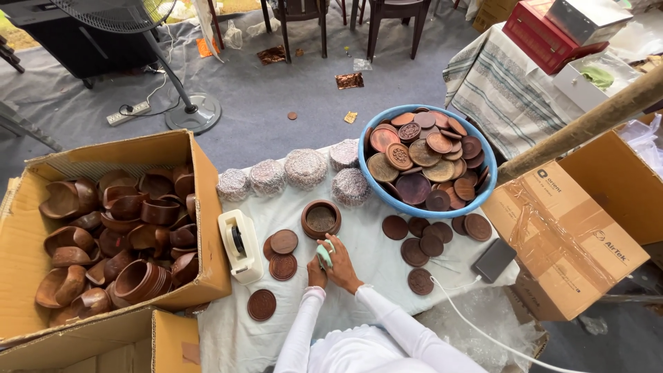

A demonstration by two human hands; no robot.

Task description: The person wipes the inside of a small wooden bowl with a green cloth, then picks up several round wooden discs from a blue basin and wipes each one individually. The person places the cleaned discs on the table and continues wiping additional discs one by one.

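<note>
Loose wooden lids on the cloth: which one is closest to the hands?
The upper lid of the pair just left of the hands, beside the open round wooden box. The lids near the blue basin lie farther right.

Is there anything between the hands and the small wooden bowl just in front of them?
Nothing visible. Both hands, the left hand and the right hand, are together around a pale green thing, and only bare white cloth lies between them and the bowl.
</note>
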